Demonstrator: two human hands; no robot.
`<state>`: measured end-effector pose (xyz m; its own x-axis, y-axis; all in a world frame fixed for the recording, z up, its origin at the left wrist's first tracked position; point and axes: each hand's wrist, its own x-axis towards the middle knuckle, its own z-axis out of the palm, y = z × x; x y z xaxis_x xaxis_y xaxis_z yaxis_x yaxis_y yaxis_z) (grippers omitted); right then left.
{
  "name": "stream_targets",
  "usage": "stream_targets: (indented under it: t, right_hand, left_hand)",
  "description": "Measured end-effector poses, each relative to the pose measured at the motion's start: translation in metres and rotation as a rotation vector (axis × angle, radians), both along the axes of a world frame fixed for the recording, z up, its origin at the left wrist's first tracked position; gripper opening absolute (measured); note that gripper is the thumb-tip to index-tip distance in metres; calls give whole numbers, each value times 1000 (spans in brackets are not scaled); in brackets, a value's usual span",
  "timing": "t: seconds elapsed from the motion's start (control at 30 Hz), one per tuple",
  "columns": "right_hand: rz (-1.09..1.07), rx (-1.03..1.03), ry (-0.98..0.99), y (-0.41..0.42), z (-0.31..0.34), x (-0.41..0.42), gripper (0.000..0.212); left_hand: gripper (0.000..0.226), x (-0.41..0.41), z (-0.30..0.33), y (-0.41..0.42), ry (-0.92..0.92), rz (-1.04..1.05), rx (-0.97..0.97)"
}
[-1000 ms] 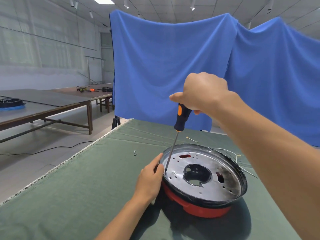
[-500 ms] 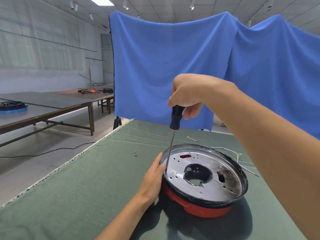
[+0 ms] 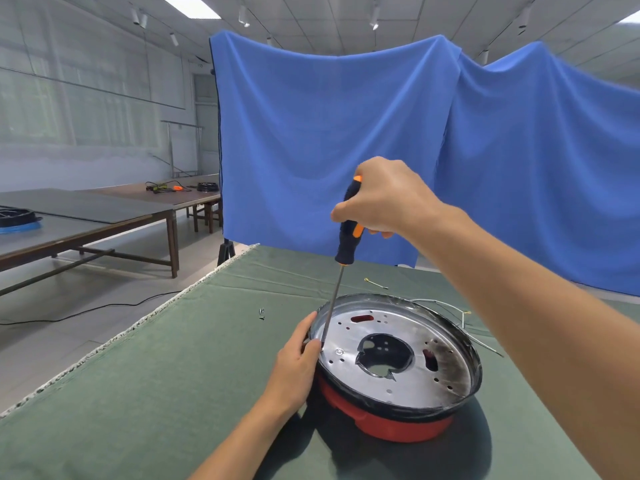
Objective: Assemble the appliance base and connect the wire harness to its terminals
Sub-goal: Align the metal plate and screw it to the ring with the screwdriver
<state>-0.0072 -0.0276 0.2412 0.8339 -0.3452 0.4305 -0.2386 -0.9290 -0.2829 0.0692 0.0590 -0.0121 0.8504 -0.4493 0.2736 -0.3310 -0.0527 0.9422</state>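
The round appliance base has a red body, a black rim and a silver perforated plate with a central hole; it sits on the green cloth table. My right hand grips the black and orange handle of a screwdriver, held nearly upright with its tip down at the plate's left edge. My left hand rests against the left rim, fingers by the screwdriver tip. Thin wires of the harness lie behind the base on the right.
Loose screws lie on the cloth left of the base, and a small yellow-tipped wire lies behind it. A blue curtain hangs past the table's far edge. Other tables stand at left, with a cable on the floor.
My right hand has turned on the screwdriver handle, showing more of its orange stripe. The tip stays at the plate's left edge and my left hand stays at the rim.
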Motion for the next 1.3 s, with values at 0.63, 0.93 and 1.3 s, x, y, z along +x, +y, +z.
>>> stream_targets:
  t: [0.63, 0.93, 1.3]
  right_hand:
    - [194, 943, -296, -57, -141, -9, 32]
    - [180, 371, 142, -65, -185, -2, 30]
    - [72, 161, 232, -63, -201, 12, 29]
  left_hand:
    - [38, 2, 5, -1, 171, 51, -63]
    - [30, 27, 6, 3, 246, 177, -33]
    - [27, 103, -6, 12, -348, 519, 903]
